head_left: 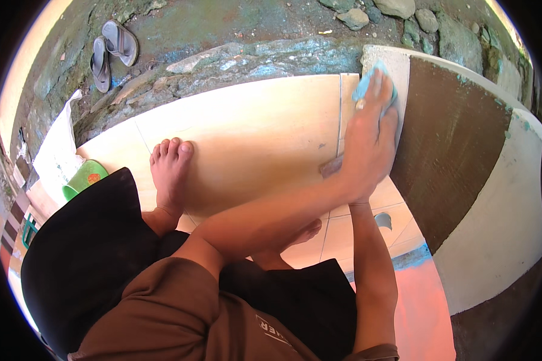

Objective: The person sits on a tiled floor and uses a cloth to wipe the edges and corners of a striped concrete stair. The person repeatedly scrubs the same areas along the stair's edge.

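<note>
My left hand (370,129) reaches across to the right and presses a light-blue cloth or sponge (359,91) against the pale end of a low painted wall (454,138). The fingers lie over the blue piece, slightly smeared by motion. From below, my right forearm (373,277) comes up and passes under the left wrist. Most of my right hand is hidden behind the left, so its fingers and anything in them do not show. By the left wrist, a small brown flat piece (331,166) sits at the tiles.
My bare foot (171,159) stands on the cream tiled ledge (265,114). A grey curved object (383,221) lies near my right forearm. At left are a green container (84,179) and a white sack (59,153). Grey flip-flops (120,43) and stones (353,19) lie on the ground beyond.
</note>
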Tool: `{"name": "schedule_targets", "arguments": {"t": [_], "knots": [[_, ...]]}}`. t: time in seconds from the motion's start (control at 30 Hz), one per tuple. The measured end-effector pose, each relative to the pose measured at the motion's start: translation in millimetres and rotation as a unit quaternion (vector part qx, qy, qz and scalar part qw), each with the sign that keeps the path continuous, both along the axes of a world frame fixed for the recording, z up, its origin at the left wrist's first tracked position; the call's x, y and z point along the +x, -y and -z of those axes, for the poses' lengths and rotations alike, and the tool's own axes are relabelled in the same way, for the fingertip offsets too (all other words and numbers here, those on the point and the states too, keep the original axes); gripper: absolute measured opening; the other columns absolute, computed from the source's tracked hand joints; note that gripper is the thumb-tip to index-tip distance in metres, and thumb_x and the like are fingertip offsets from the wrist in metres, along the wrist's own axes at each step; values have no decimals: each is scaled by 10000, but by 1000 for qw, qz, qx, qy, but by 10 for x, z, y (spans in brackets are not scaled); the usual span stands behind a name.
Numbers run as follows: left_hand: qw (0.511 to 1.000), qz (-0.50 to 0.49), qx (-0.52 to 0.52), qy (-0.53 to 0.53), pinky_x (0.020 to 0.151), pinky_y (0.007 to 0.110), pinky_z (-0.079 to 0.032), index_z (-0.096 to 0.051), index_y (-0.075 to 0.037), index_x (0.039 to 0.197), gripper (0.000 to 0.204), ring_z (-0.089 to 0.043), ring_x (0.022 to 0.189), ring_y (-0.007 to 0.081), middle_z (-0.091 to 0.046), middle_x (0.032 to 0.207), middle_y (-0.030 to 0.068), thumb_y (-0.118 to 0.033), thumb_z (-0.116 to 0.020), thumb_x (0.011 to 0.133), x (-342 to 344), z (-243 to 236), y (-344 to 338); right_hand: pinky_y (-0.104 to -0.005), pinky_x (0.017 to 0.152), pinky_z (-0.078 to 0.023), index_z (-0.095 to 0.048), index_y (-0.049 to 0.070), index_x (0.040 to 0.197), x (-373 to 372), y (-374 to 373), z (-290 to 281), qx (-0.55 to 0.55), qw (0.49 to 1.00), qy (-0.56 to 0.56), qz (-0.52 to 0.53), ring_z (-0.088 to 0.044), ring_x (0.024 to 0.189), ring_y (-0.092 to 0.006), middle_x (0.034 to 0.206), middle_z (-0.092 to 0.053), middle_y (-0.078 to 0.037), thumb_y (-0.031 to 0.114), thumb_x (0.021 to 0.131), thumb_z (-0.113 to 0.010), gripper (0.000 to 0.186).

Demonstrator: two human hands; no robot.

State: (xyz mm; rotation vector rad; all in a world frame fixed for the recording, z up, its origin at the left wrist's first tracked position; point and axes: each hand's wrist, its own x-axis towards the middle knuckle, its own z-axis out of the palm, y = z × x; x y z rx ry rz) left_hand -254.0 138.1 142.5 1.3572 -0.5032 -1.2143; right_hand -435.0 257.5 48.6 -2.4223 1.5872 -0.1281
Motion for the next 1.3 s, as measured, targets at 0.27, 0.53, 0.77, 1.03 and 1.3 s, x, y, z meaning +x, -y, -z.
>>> {"name": "schedule_targets", "arguments": {"t": [0.27,0.53,0.77,1.03,1.3], "knots": [[1000,22,-11,15,1139,305,-321,-392,55,1483,546,-420,1437,275,-414,1532,266,-205,-406,1004,61,34,70,-478,780,-540,-565,7,1305,-110,-159,0,97,995,-3,18,-654,968,-383,1160,-654,-228,477,829,-611,671],[1000,16,6,-13,1187,341,-270,-434,44,1471,522,-338,1485,298,-365,1587,210,-207,-436,1014,100,-71,107,-487,805,-540,-559,-7,1297,136,64,-242,191,978,-70,40,-642,1009,-422,1157,-640,-247,383,819,-599,619],[996,58,54,-41,1108,408,-388,-474,49,1434,495,-454,1358,443,-382,1525,294,-165,-453,987,432,136,527,-538,977,-375,-535,61,1355,103,6,-119,19,997,65,21,-509,1167,-370,1308,-546,-168,486,928,-532,603],[992,50,68,-94,1110,333,-361,-487,65,1427,495,-509,1331,268,-503,1470,227,-205,-429,1016,366,105,388,-474,811,-551,-530,-6,1363,80,19,-157,-14,1000,20,-20,-657,1017,-399,1195,-644,-246,403,856,-540,652],[998,-2,39,-50,1090,281,-352,-353,43,1514,575,-505,1326,223,-428,1547,233,-231,-423,1013,178,273,307,-482,850,-533,-545,-9,1347,82,21,-138,-25,1000,9,-14,-647,1036,-394,1188,-657,-230,448,849,-555,676]]}}
